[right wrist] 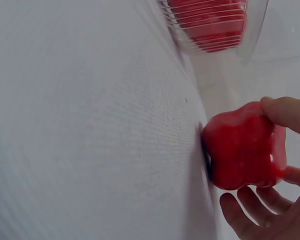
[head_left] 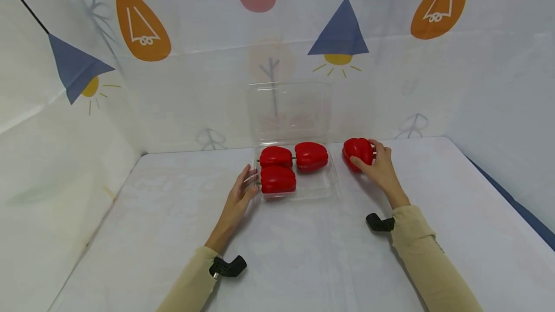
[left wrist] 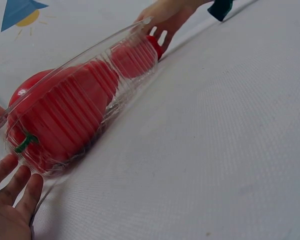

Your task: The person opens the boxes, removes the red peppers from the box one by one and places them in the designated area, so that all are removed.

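Observation:
A clear plastic clamshell box [head_left: 318, 188] stands on the table with its lid raised at the back. Inside are a front-left red bell pepper [head_left: 278, 180], a back-left one [head_left: 275, 157] and a back-right one [head_left: 311, 157]; the front right of the box holds none. To the right of the box, my right hand [head_left: 383, 170] grips another red bell pepper [head_left: 356, 152] between thumb and fingers, close over the tabletop. My left hand [head_left: 237, 197] is at the box's left side, fingers extended along its wall. A green stem [left wrist: 26, 142] shows through that wall in the left wrist view.
The upright clear lid [head_left: 289, 112] leans near a pale backdrop cloth [head_left: 204, 90] printed with lamps and bulbs. White cloth covers the table [head_left: 286, 249]. A black wrist mount [head_left: 228, 266] sits on the left sleeve, another black mount [head_left: 379, 222] on the right.

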Demonstrator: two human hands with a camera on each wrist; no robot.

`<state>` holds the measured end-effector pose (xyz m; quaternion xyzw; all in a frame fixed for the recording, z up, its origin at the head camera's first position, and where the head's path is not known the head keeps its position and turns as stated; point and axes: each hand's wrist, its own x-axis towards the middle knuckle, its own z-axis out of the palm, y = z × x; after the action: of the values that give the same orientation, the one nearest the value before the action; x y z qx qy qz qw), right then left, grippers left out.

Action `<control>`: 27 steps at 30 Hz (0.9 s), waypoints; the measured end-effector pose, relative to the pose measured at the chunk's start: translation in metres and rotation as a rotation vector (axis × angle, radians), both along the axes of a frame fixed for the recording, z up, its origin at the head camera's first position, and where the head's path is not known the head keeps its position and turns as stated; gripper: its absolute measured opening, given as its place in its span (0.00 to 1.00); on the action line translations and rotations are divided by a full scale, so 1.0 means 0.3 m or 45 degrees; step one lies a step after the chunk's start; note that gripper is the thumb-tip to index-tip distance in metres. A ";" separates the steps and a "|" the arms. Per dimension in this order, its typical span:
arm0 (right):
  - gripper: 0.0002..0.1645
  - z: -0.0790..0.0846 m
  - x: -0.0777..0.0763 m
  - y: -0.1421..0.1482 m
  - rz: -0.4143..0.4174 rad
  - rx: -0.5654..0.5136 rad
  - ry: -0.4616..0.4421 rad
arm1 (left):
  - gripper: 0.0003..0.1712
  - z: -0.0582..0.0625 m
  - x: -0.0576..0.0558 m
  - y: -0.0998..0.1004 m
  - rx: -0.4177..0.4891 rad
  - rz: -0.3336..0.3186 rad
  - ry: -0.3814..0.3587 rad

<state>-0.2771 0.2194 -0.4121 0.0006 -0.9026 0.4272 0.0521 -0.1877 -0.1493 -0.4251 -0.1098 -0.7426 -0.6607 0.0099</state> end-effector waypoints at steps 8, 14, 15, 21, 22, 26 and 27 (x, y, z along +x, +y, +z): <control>0.43 -0.002 0.001 0.007 0.033 -0.033 0.045 | 0.38 -0.066 -0.030 -0.010 0.003 0.015 0.021; 0.43 -0.004 0.000 0.011 0.037 -0.038 0.034 | 0.38 -0.069 -0.030 -0.012 0.000 0.023 0.036; 0.43 -0.005 0.000 0.012 0.035 -0.039 0.033 | 0.38 -0.069 -0.030 -0.012 -0.002 0.024 0.035; 0.44 -0.010 -0.001 0.013 0.033 -0.042 0.017 | 0.38 -0.068 -0.029 -0.011 -0.016 0.030 0.033; 0.44 -0.010 0.000 0.013 0.033 -0.046 0.012 | 0.39 -0.068 -0.029 -0.011 -0.016 0.031 0.032; 0.44 -0.010 0.001 0.013 0.033 -0.058 0.002 | 0.39 -0.068 -0.028 -0.011 -0.019 0.034 0.024; 0.45 -0.010 0.001 0.014 0.033 -0.063 0.001 | 0.39 -0.067 -0.027 -0.010 -0.020 0.035 0.025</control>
<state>-0.2768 0.2234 -0.4150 0.0109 -0.8917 0.4500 0.0469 -0.1958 -0.1523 -0.4452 -0.1061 -0.7490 -0.6536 0.0253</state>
